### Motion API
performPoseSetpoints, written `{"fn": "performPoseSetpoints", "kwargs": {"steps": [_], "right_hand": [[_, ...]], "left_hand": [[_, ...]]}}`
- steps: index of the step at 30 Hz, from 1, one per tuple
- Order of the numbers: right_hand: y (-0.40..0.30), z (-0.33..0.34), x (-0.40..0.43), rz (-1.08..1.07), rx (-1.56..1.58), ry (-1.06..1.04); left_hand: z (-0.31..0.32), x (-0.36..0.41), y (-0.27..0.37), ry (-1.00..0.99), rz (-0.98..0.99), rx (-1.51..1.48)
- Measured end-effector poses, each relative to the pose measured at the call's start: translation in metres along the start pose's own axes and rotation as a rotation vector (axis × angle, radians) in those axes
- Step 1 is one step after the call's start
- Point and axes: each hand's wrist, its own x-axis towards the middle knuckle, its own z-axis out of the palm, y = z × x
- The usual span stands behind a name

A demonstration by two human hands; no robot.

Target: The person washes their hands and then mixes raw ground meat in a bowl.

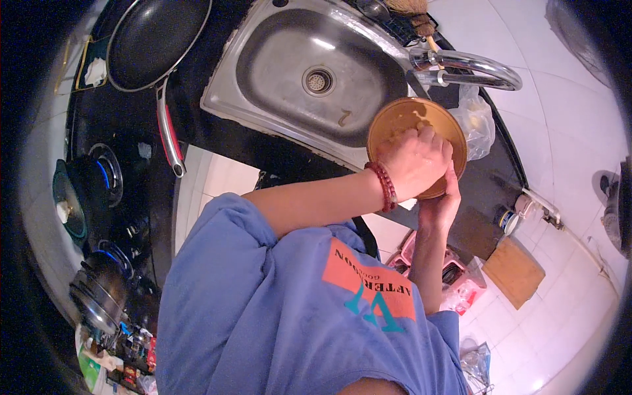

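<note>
A brown bowl (456, 128) is tilted towards me at the right end of the sink, close to the faucet. My right hand (439, 207) grips it from below, with the thumb along its near rim. My left hand (417, 153), with red bead bracelets at the wrist, reaches across into the bowl. Its fingers are curled down, and the fingertips and anything under them are hidden. Pale wet bits and some liquid show on the bowl's inner wall beyond the knuckles.
The steel sink (276, 74) has a chrome faucet (474, 74) on its right. A frying pan (158, 39) lies left of it, its red-trimmed handle pointing my way. A gas stove (143, 237) holds a lidded pot (98, 301). Plastic bags (476, 123) and a wooden board (516, 271) are at right.
</note>
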Motion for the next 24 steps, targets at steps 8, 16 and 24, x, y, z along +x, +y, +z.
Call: {"fn": "performPoseSetpoints", "kwargs": {"steps": [8,16,24], "right_hand": [[0.000,0.001,-0.004,-0.010,0.021,0.056],[0.004,-0.013,0.006,-0.098,-0.099,0.038],[-0.001,-0.014,0.009,-0.189,-0.173,-0.002]], "left_hand": [[0.035,0.004,-0.045,0.002,-0.159,-0.654],[0.064,-0.013,-0.032,-0.111,-0.179,-0.868],[0.075,-0.030,-0.011,-0.150,-0.103,-0.716]]}}
